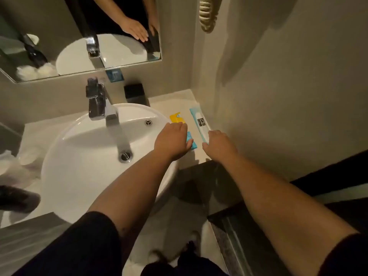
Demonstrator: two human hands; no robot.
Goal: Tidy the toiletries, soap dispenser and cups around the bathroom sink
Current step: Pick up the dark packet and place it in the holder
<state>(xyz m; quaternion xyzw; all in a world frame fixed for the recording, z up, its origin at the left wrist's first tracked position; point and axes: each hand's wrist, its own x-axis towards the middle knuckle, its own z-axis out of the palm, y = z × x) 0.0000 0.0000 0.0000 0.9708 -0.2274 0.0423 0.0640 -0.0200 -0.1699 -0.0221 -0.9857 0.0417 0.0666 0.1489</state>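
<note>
On the counter (175,100) at about two o'clock from the sink (79,156), three small toiletry packets lie in a loose cluster. The left hand (172,141) rests knuckles-up over the small teal packet (191,141), thumb at its near edge; the fingers curl down out of sight, so I cannot tell whether they grip it or only press on it. Just beyond, at twelve o'clock from that hand, lies the yellow packet (177,117), touching or nearly touching the fingertips. The right hand (219,145) sits at the near end of the long teal-and-white sachet (199,122), fingers bent narrow toward its edge; whether they have closed on it is hidden too.

All three look like thin sealed wrappers: light, flat, and probably slick on the smooth counter, so they would likely slide rather than lift if pushed. The long sachet seems floppy, and a pinch at the near short end would let it droop; taking it nearer the middle looks steadier. The small packets look stiffer and should come up with a pinch across their edges.

A black square holder (133,93) stands at twelve o'clock behind the packets, against the wall beside the tap (99,104); its inside is too dark to tell what it holds. The sink bowl itself is bare apart from the drain (125,155).
</note>
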